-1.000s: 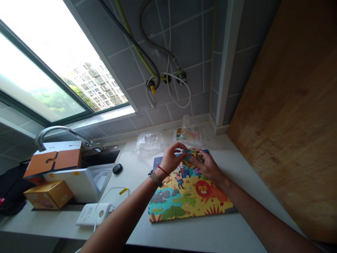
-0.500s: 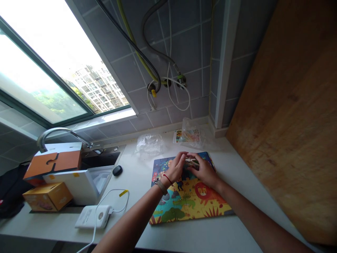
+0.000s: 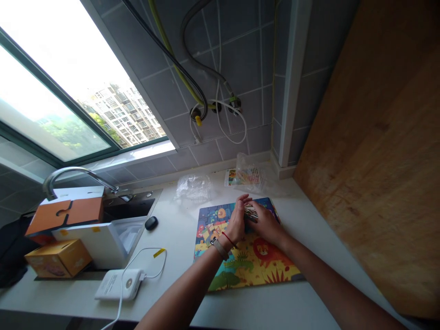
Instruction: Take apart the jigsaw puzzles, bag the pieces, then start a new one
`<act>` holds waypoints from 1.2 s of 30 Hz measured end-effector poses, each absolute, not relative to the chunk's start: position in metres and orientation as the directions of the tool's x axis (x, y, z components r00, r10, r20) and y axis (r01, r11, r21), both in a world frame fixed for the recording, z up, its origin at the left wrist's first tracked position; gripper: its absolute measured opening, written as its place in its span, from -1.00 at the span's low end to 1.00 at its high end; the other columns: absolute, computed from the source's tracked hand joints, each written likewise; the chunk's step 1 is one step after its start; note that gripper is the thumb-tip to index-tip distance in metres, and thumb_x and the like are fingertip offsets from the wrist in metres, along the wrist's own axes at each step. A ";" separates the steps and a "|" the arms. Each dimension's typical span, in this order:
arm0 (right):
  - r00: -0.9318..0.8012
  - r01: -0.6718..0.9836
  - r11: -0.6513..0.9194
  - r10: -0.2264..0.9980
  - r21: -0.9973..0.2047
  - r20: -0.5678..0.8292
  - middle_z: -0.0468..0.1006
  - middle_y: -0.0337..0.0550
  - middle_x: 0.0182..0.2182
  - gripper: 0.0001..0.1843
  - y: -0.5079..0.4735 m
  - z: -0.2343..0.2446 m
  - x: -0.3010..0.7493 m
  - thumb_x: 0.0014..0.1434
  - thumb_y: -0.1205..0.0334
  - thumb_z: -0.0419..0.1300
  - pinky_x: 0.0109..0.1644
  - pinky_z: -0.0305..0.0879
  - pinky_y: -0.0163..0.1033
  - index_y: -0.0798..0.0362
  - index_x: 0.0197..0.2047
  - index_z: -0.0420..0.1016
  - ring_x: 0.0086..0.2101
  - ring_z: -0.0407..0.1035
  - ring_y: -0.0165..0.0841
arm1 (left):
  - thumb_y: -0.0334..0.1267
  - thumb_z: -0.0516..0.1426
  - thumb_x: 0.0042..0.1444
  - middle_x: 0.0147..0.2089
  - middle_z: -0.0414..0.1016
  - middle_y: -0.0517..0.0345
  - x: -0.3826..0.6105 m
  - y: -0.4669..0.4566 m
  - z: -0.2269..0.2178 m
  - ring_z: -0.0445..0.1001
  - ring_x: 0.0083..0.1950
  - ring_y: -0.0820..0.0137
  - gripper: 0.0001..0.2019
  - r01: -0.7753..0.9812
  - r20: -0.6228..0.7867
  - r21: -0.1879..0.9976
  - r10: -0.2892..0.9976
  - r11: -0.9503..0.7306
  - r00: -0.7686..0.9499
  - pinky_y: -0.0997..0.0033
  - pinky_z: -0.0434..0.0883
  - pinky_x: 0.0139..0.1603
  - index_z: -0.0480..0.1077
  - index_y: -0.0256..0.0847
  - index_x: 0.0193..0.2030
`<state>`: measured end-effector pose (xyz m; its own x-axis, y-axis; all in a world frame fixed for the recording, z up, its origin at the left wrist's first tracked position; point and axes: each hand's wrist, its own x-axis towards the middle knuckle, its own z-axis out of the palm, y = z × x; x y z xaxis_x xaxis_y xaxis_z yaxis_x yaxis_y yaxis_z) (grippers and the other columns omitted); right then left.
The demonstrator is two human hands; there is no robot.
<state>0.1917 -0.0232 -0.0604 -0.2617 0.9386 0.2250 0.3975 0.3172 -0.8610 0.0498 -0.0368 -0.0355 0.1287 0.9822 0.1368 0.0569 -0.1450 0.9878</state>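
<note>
A stack of thin puzzle pieces (image 3: 250, 212), seen edge-on, is gathered between my two hands above the jigsaw puzzle (image 3: 252, 275). My left hand (image 3: 236, 223) presses its palm and long fingers along the left side of the stack. Around the right side curls my right hand (image 3: 267, 224), thumb toward me. The puzzle lies flat on the counter and shows a lion, green bushes and yellow ground. Its upper middle is hidden under my hands. A few loose pieces (image 3: 208, 233) appear to lie on its left part, left of my left wrist.
Behind the puzzle lie crumpled clear plastic (image 3: 194, 188) and a printed card (image 3: 242, 177) partly under a clear bag. To the left are a black oval object (image 3: 151, 223), a white power bank (image 3: 120, 284) with a cable, boxes (image 3: 58, 257) and a faucet (image 3: 85, 172). A wooden panel (image 3: 371, 160) stands right.
My left hand has turned more upright and shifted slightly right, its fingers straighter against the stack. My right hand stays around the pieces. The view has shifted slightly.
</note>
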 end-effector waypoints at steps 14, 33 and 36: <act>-0.284 0.353 0.407 0.905 -0.842 0.318 0.61 -0.05 0.09 -0.58 -0.025 -0.058 0.192 0.13 0.34 0.32 0.22 0.35 0.05 -0.10 0.06 0.52 0.12 0.47 -0.05 | 0.23 0.08 0.35 0.14 0.53 -0.05 0.048 -0.036 -0.032 0.47 0.25 0.18 -0.45 0.052 0.099 0.993 0.989 -0.106 0.112 0.12 0.29 0.38 0.34 -0.15 0.23; -0.257 0.230 0.323 0.930 -0.918 0.263 0.68 -0.08 -0.10 -0.71 -0.024 -0.054 0.192 0.05 0.34 0.30 0.03 0.42 -0.06 -0.06 -0.11 0.54 -0.07 0.56 -0.07 | 0.08 0.03 0.39 0.09 0.58 -0.05 0.056 -0.038 -0.041 0.53 0.14 0.22 -0.64 0.056 0.185 0.982 0.981 -0.181 -0.060 0.19 0.41 0.25 0.38 -0.16 0.02; -0.261 0.166 0.282 0.937 -0.945 0.233 0.67 -0.10 -0.06 -0.66 -0.026 -0.052 0.191 0.07 0.30 0.30 0.01 0.43 -0.09 -0.06 -0.05 0.51 -0.03 0.54 -0.10 | 0.10 0.04 0.38 0.11 0.57 -0.06 0.061 -0.037 -0.041 0.53 0.15 0.23 -0.62 0.007 0.158 0.987 0.985 -0.158 -0.073 0.20 0.41 0.25 0.35 -0.16 0.05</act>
